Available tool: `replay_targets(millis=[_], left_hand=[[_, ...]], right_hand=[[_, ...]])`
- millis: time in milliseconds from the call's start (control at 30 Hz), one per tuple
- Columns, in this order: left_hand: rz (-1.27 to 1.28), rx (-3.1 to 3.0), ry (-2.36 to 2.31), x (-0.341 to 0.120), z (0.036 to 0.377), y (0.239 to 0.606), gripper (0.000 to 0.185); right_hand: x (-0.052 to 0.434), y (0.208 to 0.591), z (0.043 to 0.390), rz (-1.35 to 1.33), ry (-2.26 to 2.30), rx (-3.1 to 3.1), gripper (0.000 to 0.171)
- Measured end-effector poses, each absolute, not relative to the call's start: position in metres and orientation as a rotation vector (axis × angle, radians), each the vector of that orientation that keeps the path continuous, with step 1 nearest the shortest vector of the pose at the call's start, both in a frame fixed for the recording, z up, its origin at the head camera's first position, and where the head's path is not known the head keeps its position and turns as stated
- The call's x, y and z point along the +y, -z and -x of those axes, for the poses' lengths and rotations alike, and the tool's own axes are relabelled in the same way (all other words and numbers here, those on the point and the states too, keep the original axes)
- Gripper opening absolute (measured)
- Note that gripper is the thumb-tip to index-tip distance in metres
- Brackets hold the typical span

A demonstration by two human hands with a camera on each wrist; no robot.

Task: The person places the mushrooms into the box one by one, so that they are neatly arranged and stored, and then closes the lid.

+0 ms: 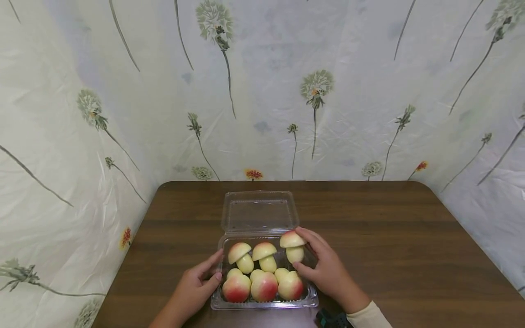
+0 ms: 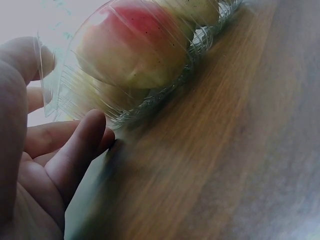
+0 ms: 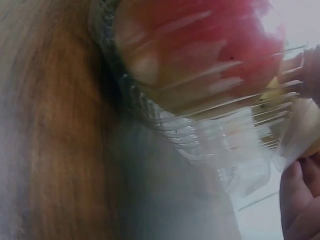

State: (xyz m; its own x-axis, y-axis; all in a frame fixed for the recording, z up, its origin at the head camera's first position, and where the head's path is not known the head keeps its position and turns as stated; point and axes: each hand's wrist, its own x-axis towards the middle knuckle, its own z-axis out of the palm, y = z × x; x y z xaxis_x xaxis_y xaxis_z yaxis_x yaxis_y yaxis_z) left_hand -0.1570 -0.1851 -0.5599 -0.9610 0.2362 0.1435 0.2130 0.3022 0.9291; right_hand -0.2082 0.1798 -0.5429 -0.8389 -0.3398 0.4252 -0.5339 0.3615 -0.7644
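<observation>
Your clear clamshell box (image 1: pixel 229 303) sits lid-open on the worktop; your right hand (image 1: pixel 328 269) pinches the upright, red-capped mushroom-shaped piece (image 1: pixel 293 246) at its back right corner.

Head view looks forward and down over the tabletop (image 1: pixel 369 237). Both wrist views sit low, very near the clear container (image 1: pixel 229 298), sharing it from opposite sides.

It looked like a makeshift recording corner in a home rather than a kitchen or shop. A dark brown wood-grain table (image 1: pixel 369 228) stood boxed in on three sides by a creased white sheet printed with dandelions and small red flowers (image 1: pixel 123 114), hung as a backdrop with no room visible beyond it.
</observation>
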Motion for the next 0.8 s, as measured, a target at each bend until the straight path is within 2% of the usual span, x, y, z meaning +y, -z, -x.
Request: replay_targets(millis=[800], left_hand=[[-0.428, 2.516, -1.786, -0.1845, 0.1561, 0.5601, 0.055]], right_hand=[[0.1815, 0.5354, 0.2076, -0.806, -1.151, -2.624, 0.082]])
